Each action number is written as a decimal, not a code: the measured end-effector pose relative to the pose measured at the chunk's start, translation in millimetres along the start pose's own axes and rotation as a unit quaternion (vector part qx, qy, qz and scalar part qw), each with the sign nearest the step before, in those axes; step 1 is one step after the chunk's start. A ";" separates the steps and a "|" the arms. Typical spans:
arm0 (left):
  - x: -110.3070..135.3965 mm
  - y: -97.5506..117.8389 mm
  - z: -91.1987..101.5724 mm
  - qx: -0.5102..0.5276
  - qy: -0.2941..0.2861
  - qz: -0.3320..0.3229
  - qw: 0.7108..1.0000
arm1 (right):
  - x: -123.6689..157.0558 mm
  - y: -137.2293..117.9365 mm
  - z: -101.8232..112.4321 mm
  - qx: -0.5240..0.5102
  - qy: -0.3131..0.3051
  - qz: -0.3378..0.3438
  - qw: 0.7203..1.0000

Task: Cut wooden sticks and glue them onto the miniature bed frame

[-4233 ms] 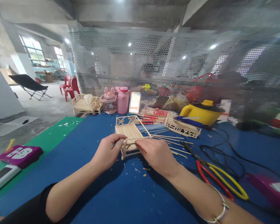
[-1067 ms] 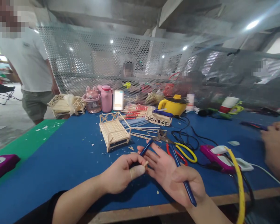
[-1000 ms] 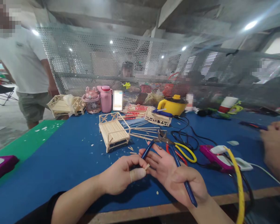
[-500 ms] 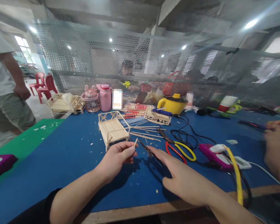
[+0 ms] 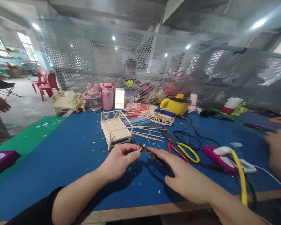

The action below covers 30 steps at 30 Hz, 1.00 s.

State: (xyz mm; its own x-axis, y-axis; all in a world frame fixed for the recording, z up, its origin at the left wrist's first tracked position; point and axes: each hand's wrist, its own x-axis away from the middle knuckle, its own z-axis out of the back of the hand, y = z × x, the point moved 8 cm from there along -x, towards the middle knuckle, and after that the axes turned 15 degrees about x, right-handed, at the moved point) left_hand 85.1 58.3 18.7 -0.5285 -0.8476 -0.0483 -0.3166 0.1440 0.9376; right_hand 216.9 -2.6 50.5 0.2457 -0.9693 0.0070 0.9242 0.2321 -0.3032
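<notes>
My left hand (image 5: 125, 159) pinches a short pale wooden stick (image 5: 142, 147) between thumb and fingers, over the near part of the table. My right hand (image 5: 180, 175) is closed on a dark pointed cutting tool (image 5: 152, 155); its exact kind is hard to make out. The tool's tip crosses the stick just beyond my left fingertips. Behind my left hand stands a small bed-like frame of wooden sticks (image 5: 115, 129). Loose thin sticks (image 5: 147, 134) lie to its right, beside scissors with one red and one yellow handle (image 5: 187, 151).
On the blue table (image 5: 67, 168) are a purple power strip (image 5: 215, 157), black cable (image 5: 187, 137), a yellow pot (image 5: 178, 105), a pink flask (image 5: 107, 98) and another stick model (image 5: 160, 117). Another person's hand (image 5: 279, 147) is at the right edge. A perforated screen (image 5: 84, 59) stands behind.
The cutting tool's tip and the stick have come together; before, they were slightly apart. My view has shifted a little left. The person at the far left has moved mostly out of view.
</notes>
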 end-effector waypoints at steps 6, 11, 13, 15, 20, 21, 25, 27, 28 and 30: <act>-5.1 -4.6 5.2 0.005 0.007 0.013 1.000 | -6.9 4.6 -5.5 -0.021 0.050 -0.017 0.998; -8.6 -14.9 7.2 0.073 0.008 0.064 0.995 | -12.2 7.0 -10.2 -0.022 0.027 -0.014 0.999; -7.5 -10.5 4.2 0.022 -0.008 0.037 0.999 | -13.3 9.0 -9.5 -0.010 0.029 -0.014 0.999; -5.6 -4.6 1.6 -0.047 -0.015 0.001 0.999 | -13.5 11.4 -10.5 0.006 0.030 -0.023 0.999; -1.5 6.7 0.0 -0.159 -0.001 -0.050 0.986 | -10.7 8.0 -16.0 0.031 0.069 -0.013 0.997; -0.5 9.7 -0.4 -0.175 0.001 -0.063 0.983 | -10.4 7.4 -17.3 0.038 0.080 -0.009 0.996; 2.6 17.1 -5.4 -0.216 -0.012 -0.112 0.970 | -13.5 9.1 -24.7 0.065 0.095 0.007 0.993; 1.8 13.9 -6.8 -0.224 -0.020 -0.110 0.968 | -16.0 10.7 -26.0 0.075 0.100 0.013 0.992; 0.9 11.2 -6.9 -0.227 -0.023 -0.104 0.968 | -17.2 11.4 -25.8 0.078 0.102 0.013 0.992; -1.1 6.1 -6.4 -0.233 -0.023 -0.091 0.968 | -19.0 12.5 -24.9 0.085 0.103 0.009 0.991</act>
State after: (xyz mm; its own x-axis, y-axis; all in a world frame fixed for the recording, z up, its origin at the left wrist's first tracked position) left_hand 88.8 56.8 26.7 -0.5357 -0.8118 -0.2322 -0.0231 -0.2608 0.9651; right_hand 216.5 16.7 22.9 0.2138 -0.9566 -0.1979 0.9603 0.2430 -0.1370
